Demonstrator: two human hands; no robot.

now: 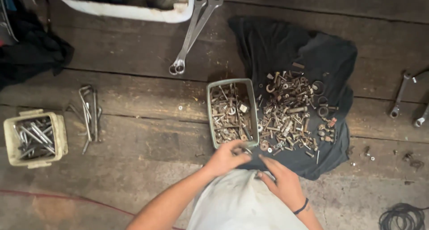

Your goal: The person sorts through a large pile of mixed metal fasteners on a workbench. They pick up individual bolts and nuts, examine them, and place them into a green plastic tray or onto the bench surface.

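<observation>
My left hand point(227, 157) is at the near rim of a grey-green rectangular tray point(209, 118) filled with rusty bolts and nuts. Its fingertips are pinched on a small metal ring-like part at the tray's near right corner. My right hand point(280, 181), with a dark band at the wrist, rests flat with fingers apart on the white cloth point(237, 203) over my lap and holds nothing. To the right of the tray, a pile of mixed nuts, bolts and washers point(288, 116) lies spread on a dark cloth point(286, 46).
The floor is worn wooden planks. Two long wrenches point(191, 33) lie beyond the tray, below a white tub point(129, 8). A cream box of long bolts point(35, 138) and loose bent rods point(88, 116) lie at left. More wrenches point(404, 98) are at right, and a black cable coil point(402, 216) at bottom right.
</observation>
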